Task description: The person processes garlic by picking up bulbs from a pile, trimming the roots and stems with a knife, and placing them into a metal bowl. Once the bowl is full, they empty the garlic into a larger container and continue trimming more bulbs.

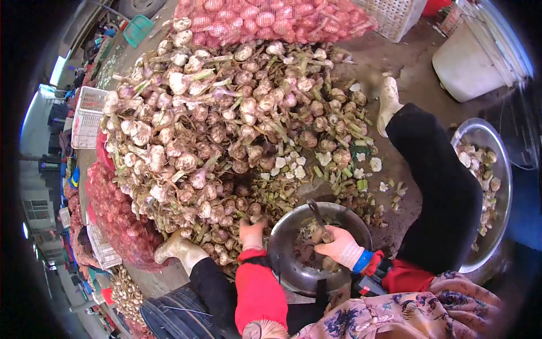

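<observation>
A large heap of garlic bulbs with stems (197, 124) fills the floor in front. My left hand (252, 233), in a pale glove, is at the heap's near edge, its fingers closed on a garlic bulb (255, 218). Over the metal bowl (282, 265) is my right hand (337, 247), gloved, wrapped round the handle of a curved metal tool (317, 213) that points away from me. Bits of debris lie in the bowl.
Red net sacks of garlic stand behind (271, 21) and left (121, 214) of the heap. A metal basin with garlic (505, 186) and a white bucket (471, 65) are at the right. Cut stems (353, 186) litter the floor. White crates (88, 116) stand left.
</observation>
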{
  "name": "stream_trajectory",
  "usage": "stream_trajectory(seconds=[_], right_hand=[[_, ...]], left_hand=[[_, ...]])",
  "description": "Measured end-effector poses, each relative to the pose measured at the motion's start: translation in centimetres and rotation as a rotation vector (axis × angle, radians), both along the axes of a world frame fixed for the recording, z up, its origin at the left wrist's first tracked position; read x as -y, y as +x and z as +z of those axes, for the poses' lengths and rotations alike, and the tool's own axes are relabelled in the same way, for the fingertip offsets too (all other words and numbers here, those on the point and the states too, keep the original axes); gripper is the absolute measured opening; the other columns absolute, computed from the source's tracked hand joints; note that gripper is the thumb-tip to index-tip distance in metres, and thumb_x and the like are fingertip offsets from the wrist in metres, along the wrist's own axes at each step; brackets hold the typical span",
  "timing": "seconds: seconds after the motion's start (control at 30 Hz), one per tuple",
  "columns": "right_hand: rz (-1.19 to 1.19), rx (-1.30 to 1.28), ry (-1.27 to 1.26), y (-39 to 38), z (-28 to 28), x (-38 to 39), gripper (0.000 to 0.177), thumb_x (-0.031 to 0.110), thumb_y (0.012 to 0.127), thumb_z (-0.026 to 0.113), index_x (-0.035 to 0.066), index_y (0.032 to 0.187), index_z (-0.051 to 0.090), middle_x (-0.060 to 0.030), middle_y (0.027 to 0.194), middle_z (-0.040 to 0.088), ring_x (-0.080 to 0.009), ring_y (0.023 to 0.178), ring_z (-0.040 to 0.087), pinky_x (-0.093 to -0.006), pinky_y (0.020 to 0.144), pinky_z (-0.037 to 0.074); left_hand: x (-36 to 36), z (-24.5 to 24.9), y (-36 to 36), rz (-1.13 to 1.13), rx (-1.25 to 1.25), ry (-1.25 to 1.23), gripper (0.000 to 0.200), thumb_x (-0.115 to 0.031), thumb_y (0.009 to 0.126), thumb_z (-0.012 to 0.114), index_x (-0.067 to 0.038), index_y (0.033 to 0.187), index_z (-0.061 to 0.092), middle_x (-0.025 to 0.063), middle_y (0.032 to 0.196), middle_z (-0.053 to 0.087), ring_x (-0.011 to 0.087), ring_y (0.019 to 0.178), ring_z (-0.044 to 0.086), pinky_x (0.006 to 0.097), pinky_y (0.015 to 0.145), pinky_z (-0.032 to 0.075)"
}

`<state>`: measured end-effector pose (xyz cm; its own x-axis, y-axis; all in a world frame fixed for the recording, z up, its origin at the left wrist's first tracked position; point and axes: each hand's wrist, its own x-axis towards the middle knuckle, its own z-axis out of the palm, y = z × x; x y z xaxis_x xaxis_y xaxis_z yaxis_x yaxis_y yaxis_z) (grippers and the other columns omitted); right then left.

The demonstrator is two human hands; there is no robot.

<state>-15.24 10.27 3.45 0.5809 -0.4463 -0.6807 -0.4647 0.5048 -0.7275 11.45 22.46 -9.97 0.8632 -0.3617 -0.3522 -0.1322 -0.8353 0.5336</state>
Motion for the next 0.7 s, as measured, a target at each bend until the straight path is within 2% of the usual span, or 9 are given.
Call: stream_trajectory(seconds=[0.07,0.13,0.2,0.27,0.33,0.47,0.6,0.67,0.7], right_hand=[[-0.015,0.030,0.004,0.0,0.5,-0.5,0.035,0.012,0.072,0.069,0.000,0.104,0.059,-0.0065,0.094,0.066,-0.0158,0.086,0.062,-0.0282,0.080,0.048],[-0.029,0.143,0.046,-0.1,0.8,-1.2,0.034,0.012,0.073,0.068,0.001,0.104,0.060,-0.0080,0.097,0.066,-0.0163,0.089,0.062,-0.0286,0.081,0.048],[0.122,0.126,-0.141,-0.4,2.0,-1.6,0.034,0.012,0.073,0.066,0.003,0.105,0.060,-0.0105,0.097,0.065,-0.0219,0.092,0.063,-0.0326,0.082,0.049],[0.279,0.146,-0.588,-0.9,2.4,-2.4,0.032,0.013,0.072,0.064,0.007,0.103,0.062,-0.0118,0.094,0.062,-0.0288,0.089,0.061,-0.0360,0.080,0.049],[0.404,0.208,-0.716,-1.7,3.5,-2.9,0.026,0.015,0.071,0.062,0.010,0.097,0.062,-0.0129,0.092,0.057,-0.0330,0.086,0.059,-0.0394,0.077,0.049],[0.703,0.211,-0.938,-3.0,5.9,-4.5,0.018,0.015,0.070,0.062,0.009,0.086,0.060,-0.0117,0.090,0.056,-0.0318,0.086,0.060,-0.0413,0.073,0.049],[0.797,0.173,-1.018,-3.3,7.9,-4.9,0.017,0.015,0.069,0.062,0.009,0.085,0.061,-0.0132,0.088,0.057,-0.0333,0.083,0.061,-0.0426,0.072,0.050],[0.786,0.177,-1.049,-3.3,7.1,-5.2,0.017,0.015,0.069,0.062,0.009,0.085,0.061,-0.0135,0.088,0.057,-0.0335,0.084,0.061,-0.0426,0.072,0.050],[0.769,0.175,-1.069,-3.3,6.7,-5.4,0.017,0.015,0.069,0.063,0.009,0.085,0.062,-0.0138,0.088,0.058,-0.0337,0.084,0.061,-0.0426,0.072,0.050]], left_hand=[[0.0,4.8,-0.8,0.156,-0.291,-0.372,0.060,-0.022,0.067,0.079,0.007,0.111,0.050,0.0107,0.093,0.062,0.0166,0.076,0.059,0.0288,0.067,0.049],[-1.7,10.2,-2.5,-0.011,-0.452,-0.484,0.050,-0.015,0.073,0.073,0.004,0.113,0.049,0.0070,0.093,0.061,0.0130,0.070,0.058,0.0247,0.061,0.048],[-2.2,14.6,-6.2,-0.021,-0.489,-0.704,0.046,-0.015,0.080,0.070,-0.004,0.118,0.047,0.0057,0.094,0.061,0.0149,0.074,0.059,0.0279,0.060,0.049],[-3.4,18.3,-9.3,-0.046,-0.509,-0.594,0.053,-0.009,0.076,0.072,-0.006,0.121,0.046,0.0058,0.104,0.058,0.0145,0.088,0.058,0.0275,0.073,0.050],[-4.9,18.9,-11.7,-0.484,0.061,-0.506,0.061,-0.005,0.069,0.077,-0.006,0.120,0.045,0.0053,0.104,0.057,0.0153,0.089,0.058,0.0281,0.075,0.050],[-6.6,21.3,-16.2,-0.242,-0.417,-0.769,0.068,-0.002,0.065,0.079,-0.005,0.121,0.041,0.0079,0.102,0.056,0.0149,0.086,0.059,0.0281,0.074,0.052],[-7.8,22.0,-17.5,-0.391,-0.177,-0.714,0.060,-0.002,0.069,0.078,-0.004,0.117,0.041,0.0088,0.100,0.057,0.0159,0.084,0.060,0.0296,0.075,0.053],[-8.3,20.5,-18.5,-0.321,-0.255,-0.817,0.057,-0.001,0.069,0.077,-0.004,0.115,0.042,0.0082,0.099,0.056,0.0157,0.085,0.060,0.0304,0.074,0.054],[-8.6,19.4,-18.8,-0.152,-0.496,-1.001,0.057,-0.001,0.069,0.077,-0.005,0.114,0.042,0.0077,0.099,0.056,0.0158,0.085,0.059,0.0305,0.073,0.054]])
